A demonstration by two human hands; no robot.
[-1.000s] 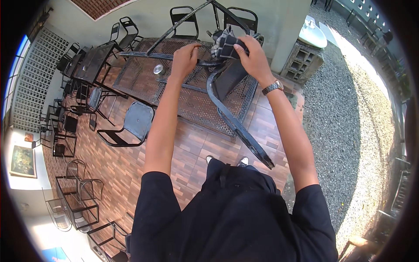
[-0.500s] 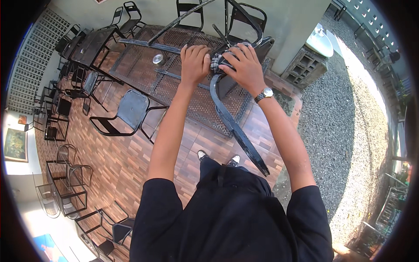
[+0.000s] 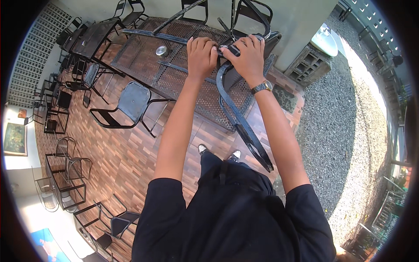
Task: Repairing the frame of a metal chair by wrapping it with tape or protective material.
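A worn black metal chair (image 3: 239,115) lies tipped over on a perforated metal table (image 3: 144,65), its tubular legs and bars pointing several ways. My left hand (image 3: 201,56) is closed over one of its bars, fingers curled across the far side. Beside it, my right hand (image 3: 248,56), with a watch on the wrist, is closed round a small dark piece (image 3: 233,49) pressed against the chair frame. Whether that piece is cloth or a sheet is unclear. A small round tin (image 3: 162,51) stands on the table to the left of my hands.
A chair with a grey seat (image 3: 133,101) stands against the table's near left side. More black chairs (image 3: 253,15) are behind the table by the wall. At the right, a white basin (image 3: 324,41) sits on a wooden stand, beside gravel (image 3: 327,113).
Both hands stay close together on the chair. My right hand has shifted slightly, and its thumb is now nearer my left hand. The whole view has moved a little.
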